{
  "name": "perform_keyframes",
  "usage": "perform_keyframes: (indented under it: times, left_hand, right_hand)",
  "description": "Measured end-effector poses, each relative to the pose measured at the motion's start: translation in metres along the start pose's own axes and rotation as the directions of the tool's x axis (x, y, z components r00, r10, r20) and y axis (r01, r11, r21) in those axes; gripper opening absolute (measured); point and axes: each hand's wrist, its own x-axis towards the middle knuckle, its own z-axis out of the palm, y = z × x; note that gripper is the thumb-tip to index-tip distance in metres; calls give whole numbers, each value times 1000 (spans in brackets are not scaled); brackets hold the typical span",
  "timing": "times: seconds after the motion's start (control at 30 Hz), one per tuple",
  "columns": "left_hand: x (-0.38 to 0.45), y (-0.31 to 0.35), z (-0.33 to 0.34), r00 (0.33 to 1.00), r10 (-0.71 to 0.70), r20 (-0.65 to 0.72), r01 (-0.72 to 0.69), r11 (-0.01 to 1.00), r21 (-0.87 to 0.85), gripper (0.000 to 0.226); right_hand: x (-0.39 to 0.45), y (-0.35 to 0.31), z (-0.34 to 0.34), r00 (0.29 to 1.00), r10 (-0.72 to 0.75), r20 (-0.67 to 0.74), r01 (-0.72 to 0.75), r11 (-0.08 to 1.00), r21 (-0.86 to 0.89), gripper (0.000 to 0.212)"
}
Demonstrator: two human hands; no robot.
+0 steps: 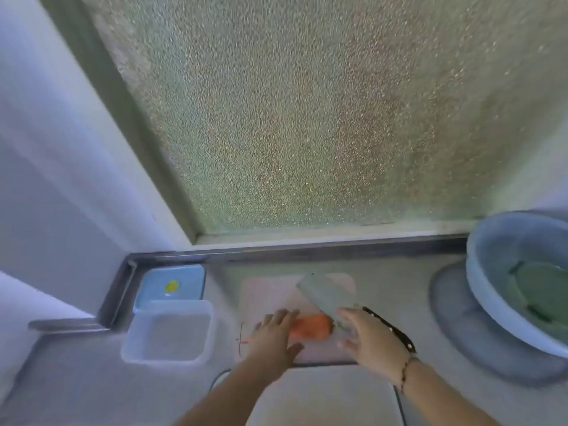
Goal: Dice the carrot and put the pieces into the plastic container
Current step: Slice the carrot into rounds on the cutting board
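Left hand (274, 335) lies flat, fingers straight, pressing the carrot (310, 330) onto the pink cutting board (344, 348). Right hand (373, 339) reaches the knife (322, 298) where blade meets dark handle — motion blur hides whether its fingers are closed round it. The carrot is whole, lying crosswise. Left of the board: the open plastic container (167, 332), its blue lid (170, 287) behind — a basin (491, 302) far right.

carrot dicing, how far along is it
Set up only: the plastic container sits open and empty left of the cutting board, its lid behind it. In hand: the left hand steadies the whole carrot while the right hand is at the knife. Left: every cut, then moving pieces over.
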Motion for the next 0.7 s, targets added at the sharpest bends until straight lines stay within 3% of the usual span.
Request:
perform_keyframes:
  times: [0.07,0.13,0.2,0.33,0.43,0.53,0.7]
  left_hand:
    - [11,0,4,1000,21,11,-21,999,41,60]
    - [18,-2,7,999,39,-3,-39,997,62,54]
    - [18,-2,12,1000,24,1,-24,1000,16,52]
    - [-13,-1,17,993,1,-119,-16,992,-124,47]
    - [-63,-2,37,969,55,-242,-112,967,-227,42]
    - [-114,0,63,932,125,-341,-200,960,-196,42]
    - [-146,8,99,932,175,-317,-194,981,-29,46]
  right_hand:
    - [8,0,10,1000,-23,-12,22,997,-74,59]
    - [13,-9,21,995,-79,-64,58,955,-290,54]
    - [18,-15,35,988,-121,-97,74,916,-395,51]
    - [15,-13,50,962,-249,-111,202,925,-322,45]
    - [-18,-4,67,903,-387,-187,340,909,-240,56]
    - [-65,0,89,871,-455,-187,413,882,-226,57]
    - [-96,13,120,891,-429,-150,403,898,-177,60]
